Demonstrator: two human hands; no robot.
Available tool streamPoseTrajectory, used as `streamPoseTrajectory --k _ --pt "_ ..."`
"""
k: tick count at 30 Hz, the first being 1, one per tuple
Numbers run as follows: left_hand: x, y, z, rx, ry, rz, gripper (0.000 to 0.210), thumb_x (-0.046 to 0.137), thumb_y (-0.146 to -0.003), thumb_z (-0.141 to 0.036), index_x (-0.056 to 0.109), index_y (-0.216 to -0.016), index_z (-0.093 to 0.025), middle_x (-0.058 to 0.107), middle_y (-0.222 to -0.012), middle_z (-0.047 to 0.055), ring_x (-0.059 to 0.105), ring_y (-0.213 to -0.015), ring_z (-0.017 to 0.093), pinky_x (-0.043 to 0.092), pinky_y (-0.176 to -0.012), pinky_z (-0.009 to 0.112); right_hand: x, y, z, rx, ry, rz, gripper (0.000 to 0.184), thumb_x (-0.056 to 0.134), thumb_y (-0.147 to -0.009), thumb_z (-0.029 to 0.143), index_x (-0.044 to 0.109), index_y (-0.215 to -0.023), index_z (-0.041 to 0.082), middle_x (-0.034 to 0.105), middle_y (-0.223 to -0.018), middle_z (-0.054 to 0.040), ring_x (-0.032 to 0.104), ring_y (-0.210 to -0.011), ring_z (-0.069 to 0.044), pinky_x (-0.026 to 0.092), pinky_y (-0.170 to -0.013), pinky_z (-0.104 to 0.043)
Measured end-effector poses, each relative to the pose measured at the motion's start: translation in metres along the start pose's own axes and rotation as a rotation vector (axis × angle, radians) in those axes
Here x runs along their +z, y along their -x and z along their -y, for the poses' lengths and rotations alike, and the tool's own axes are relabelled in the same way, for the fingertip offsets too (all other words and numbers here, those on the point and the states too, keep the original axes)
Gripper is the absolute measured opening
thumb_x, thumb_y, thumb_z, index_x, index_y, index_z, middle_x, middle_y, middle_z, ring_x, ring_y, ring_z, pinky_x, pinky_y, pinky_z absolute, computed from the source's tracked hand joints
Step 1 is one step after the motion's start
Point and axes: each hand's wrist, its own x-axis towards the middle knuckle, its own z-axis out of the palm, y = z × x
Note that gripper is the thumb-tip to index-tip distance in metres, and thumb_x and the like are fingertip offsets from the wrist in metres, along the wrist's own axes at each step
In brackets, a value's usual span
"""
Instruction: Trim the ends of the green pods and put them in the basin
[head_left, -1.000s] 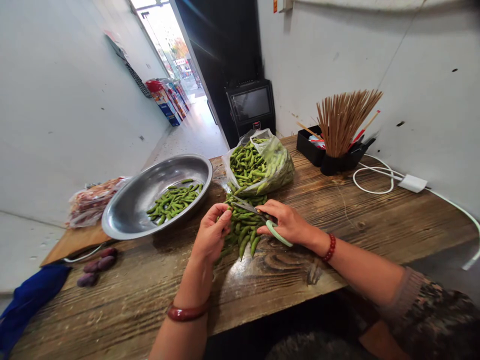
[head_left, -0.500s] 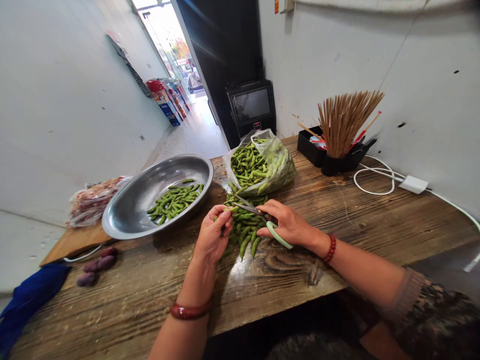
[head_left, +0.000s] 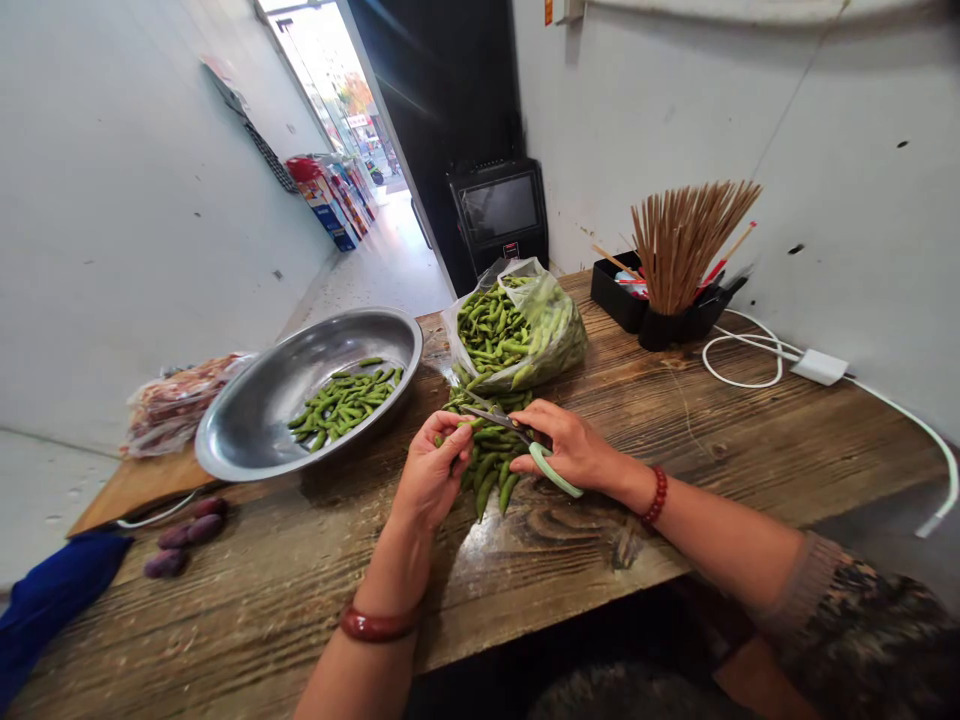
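Between the fingertips of my left hand (head_left: 433, 468) is a green soybean pod (head_left: 472, 424), its tip pointing right. My right hand (head_left: 562, 445) is closed on a pair of scissors (head_left: 541, 462) with pale green handles, the blades reaching left beside the pod. Under both hands lies a heap of loose soybean pods (head_left: 493, 468) on the wooden table. Behind it stands a clear plastic bag (head_left: 559, 335) full of pods. To the left, a wide steel basin (head_left: 259, 385) holds a small pile of pods (head_left: 349, 402).
A black holder (head_left: 664, 328) with many bamboo skewers (head_left: 690, 245) stands at the back right, near a white cable with an adapter (head_left: 821, 366). At left are several purple-red round items (head_left: 189, 535), a blue cloth (head_left: 60, 600) and a bagged bundle (head_left: 176, 405) on a board.
The scissor blades look closer together than before, beside the pod. My left hand has shifted slightly right toward them. The whole view has drifted a little.
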Motion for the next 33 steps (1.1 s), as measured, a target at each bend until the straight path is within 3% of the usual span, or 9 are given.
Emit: streamPoseTrajectory --k 6,20,26,30,33 --pt "-0.001 0.001 -0.002 -0.004 -0.019 -0.004 0.024 0.081 -0.065 -0.021 0.062 -0.077 -0.013 0.058 -0.067 -0.002 0.040 -0.047 0.002 0.022 -0.038 0.013 -0.004 -0.001 0.002 0.013 -0.014 0.031 0.042 0.072 -0.080 0.035 0.059 -0.115 0.016 0.058 -0.092 -0.0049 0.051 -0.067 -0.013 0.046 -0.062 -0.026" --pt "-0.007 -0.003 -0.003 0.014 -0.053 -0.039 0.024 0.078 -0.067 -0.023 0.061 -0.081 -0.015 0.050 -0.059 -0.005 0.043 -0.048 0.005 0.025 -0.037 0.013 -0.009 -0.001 0.009 0.030 0.054 0.116 0.039 0.073 -0.080 0.033 0.062 -0.113 0.015 0.061 -0.095 -0.0073 0.058 -0.079 -0.017 0.048 -0.071 -0.028" --pt "-0.013 -0.006 -0.009 0.039 0.002 -0.067 0.021 0.074 -0.068 -0.020 0.061 -0.083 -0.015 0.061 -0.077 0.000 0.044 -0.051 0.005 0.027 -0.038 0.014 -0.009 -0.001 0.006 0.004 0.062 0.081 0.040 0.072 -0.081 0.035 0.061 -0.114 0.016 0.061 -0.092 -0.0066 0.058 -0.079 -0.018 0.048 -0.070 -0.028" --pt "-0.022 -0.007 -0.019 -0.020 0.131 -0.071 0.021 0.070 -0.067 -0.023 0.060 -0.085 -0.017 0.059 -0.073 -0.001 0.050 -0.055 0.008 0.034 -0.041 0.016 -0.009 -0.001 0.003 0.013 0.047 0.032 0.041 0.069 -0.083 0.037 0.060 -0.117 0.017 0.059 -0.089 -0.0056 0.057 -0.076 -0.017 0.047 -0.069 -0.029" --pt "-0.023 -0.007 -0.018 -0.003 0.035 -0.092 0.019 0.069 -0.069 -0.029 0.061 -0.083 -0.018 0.055 -0.066 -0.003 0.044 -0.048 0.007 0.029 -0.039 0.016 -0.008 0.000 0.002 0.012 0.040 0.033 0.042 0.068 -0.083 0.038 0.059 -0.118 0.016 0.059 -0.089 -0.0060 0.057 -0.077 -0.018 0.048 -0.070 -0.029"
